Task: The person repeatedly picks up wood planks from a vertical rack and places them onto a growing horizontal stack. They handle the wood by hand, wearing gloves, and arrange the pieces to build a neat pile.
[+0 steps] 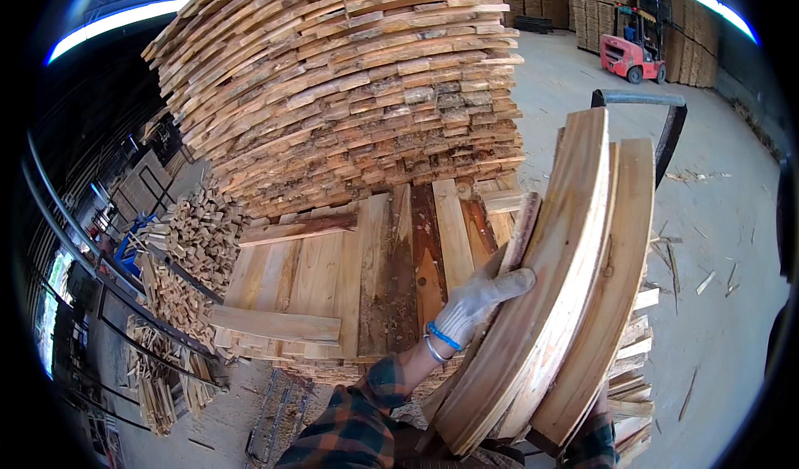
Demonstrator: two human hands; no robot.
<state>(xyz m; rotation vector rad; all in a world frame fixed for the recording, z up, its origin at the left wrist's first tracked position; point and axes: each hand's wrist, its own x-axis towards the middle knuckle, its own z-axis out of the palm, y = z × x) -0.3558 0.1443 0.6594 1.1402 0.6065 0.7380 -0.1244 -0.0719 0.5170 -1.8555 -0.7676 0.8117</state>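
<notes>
My left hand, in a white work glove with a blue band at the wrist, grips several wooden planks from their left side, its thumb lying over a face. They stand tilted in front of me, lower ends close to my body. Another plank lies against their right side. My right forearm in a plaid sleeve reaches up behind that plank's lower end, and the planks hide the right hand. Beneath is a low stack topped with side-by-side boards; a loose board lies across its near left part.
A tall stack of boards rises behind the low one. A black metal frame stands just beyond the held planks. Offcuts are heaped at left behind curved rails. A red forklift is far right, and wood scraps litter the floor.
</notes>
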